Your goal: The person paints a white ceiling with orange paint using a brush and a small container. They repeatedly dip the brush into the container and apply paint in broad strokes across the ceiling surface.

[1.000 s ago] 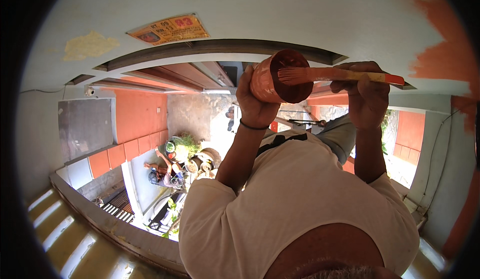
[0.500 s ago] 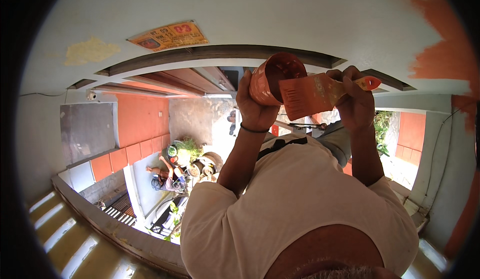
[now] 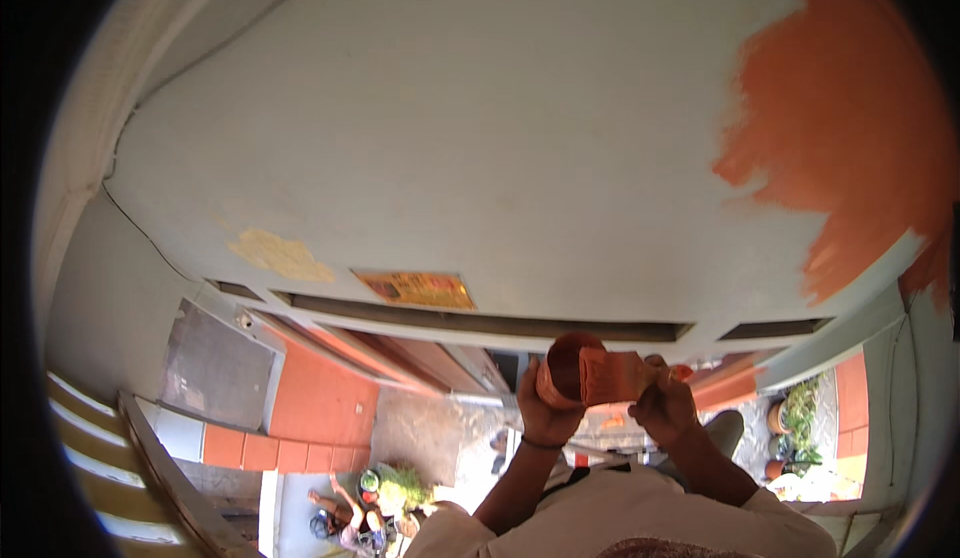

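My left hand (image 3: 543,414) is wrapped round a small orange paint pot (image 3: 567,343), its open mouth turned toward the brush. A wide flat paintbrush (image 3: 613,376) has its bristles coated in orange paint and lies against the pot's rim. My right hand (image 3: 664,410) grips the brush by its handle, whose orange tip pokes out beside the fingers. Above both hands rises a pale grey wall (image 3: 520,128). Fresh orange paint (image 3: 840,128) with a ragged edge covers its right part.
A yellow-orange plaque (image 3: 417,289) is fixed to the wall above a long dark vent slot (image 3: 480,322). Far below at the left, another person (image 3: 345,518) is near green plants (image 3: 400,488). A slatted railing (image 3: 110,458) runs along the lower left. Potted plants (image 3: 797,423) stand at right.
The view has tilted up, so more wall shows and my hands appear lower. The brush has shifted closer over the pot's mouth. Both hands keep their holds.
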`<state>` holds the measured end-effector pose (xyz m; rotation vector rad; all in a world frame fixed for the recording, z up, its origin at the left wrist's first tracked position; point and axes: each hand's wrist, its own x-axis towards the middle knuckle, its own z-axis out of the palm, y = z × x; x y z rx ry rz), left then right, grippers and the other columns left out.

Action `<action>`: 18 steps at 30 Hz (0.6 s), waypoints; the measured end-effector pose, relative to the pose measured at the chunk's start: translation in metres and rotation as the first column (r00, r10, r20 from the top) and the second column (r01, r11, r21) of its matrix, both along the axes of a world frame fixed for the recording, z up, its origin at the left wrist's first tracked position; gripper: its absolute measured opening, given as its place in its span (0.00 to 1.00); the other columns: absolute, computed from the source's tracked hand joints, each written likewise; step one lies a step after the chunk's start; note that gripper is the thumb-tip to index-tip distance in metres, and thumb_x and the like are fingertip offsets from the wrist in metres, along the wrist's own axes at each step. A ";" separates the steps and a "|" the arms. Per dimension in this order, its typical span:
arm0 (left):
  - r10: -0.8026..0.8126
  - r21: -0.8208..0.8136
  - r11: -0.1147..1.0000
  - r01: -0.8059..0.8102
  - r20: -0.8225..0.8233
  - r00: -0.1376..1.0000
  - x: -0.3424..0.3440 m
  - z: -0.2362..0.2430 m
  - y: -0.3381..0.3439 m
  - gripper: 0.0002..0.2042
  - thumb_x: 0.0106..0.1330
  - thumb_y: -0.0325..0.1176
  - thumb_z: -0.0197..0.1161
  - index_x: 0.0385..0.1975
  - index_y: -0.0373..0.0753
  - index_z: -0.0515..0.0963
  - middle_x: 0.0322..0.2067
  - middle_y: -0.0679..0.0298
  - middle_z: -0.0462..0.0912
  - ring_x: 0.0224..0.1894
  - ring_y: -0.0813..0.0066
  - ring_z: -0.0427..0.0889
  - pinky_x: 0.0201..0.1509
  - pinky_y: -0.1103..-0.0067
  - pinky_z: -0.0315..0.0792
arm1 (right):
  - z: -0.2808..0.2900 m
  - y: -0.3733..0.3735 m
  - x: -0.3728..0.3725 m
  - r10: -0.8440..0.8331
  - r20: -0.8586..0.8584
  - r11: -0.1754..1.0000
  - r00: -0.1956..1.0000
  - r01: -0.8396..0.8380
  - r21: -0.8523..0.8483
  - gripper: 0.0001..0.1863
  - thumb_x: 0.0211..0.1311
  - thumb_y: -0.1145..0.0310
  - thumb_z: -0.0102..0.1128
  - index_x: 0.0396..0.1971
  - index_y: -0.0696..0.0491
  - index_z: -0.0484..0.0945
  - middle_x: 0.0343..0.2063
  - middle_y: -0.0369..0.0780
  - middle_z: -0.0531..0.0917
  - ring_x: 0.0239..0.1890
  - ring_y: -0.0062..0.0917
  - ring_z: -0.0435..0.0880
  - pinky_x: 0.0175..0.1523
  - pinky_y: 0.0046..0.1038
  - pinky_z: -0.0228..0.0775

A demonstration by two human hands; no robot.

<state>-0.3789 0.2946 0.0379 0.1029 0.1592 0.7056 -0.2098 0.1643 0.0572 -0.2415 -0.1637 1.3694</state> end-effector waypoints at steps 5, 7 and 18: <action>0.036 0.037 0.999 -0.033 -0.107 0.994 -0.007 0.031 0.005 0.28 0.77 0.57 0.54 0.68 0.47 0.73 0.66 0.59 0.78 0.70 0.56 0.76 0.73 0.50 0.70 | 0.060 0.032 0.003 -0.166 0.241 0.979 0.956 0.130 0.159 0.14 0.68 0.75 0.67 0.51 0.49 0.78 0.51 0.43 0.85 0.50 0.38 0.89 0.49 0.46 0.90; 0.031 0.016 0.999 -0.030 -0.035 0.999 -0.010 0.031 0.008 0.24 0.77 0.56 0.54 0.65 0.51 0.76 0.63 0.62 0.81 0.66 0.60 0.79 0.66 0.54 0.76 | 0.102 0.048 0.009 -0.408 0.312 0.897 0.858 0.313 0.312 0.14 0.67 0.78 0.66 0.50 0.51 0.78 0.48 0.42 0.86 0.49 0.36 0.89 0.53 0.41 0.87; 0.032 -0.083 0.996 -0.029 0.034 0.999 -0.024 0.013 -0.012 0.25 0.77 0.56 0.53 0.64 0.47 0.77 0.63 0.60 0.81 0.67 0.58 0.79 0.66 0.55 0.77 | 0.364 0.156 -0.007 -0.991 -0.028 -0.050 -0.132 0.172 0.984 0.14 0.64 0.85 0.68 0.48 0.60 0.79 0.43 0.47 0.88 0.45 0.26 0.89 0.57 0.27 0.83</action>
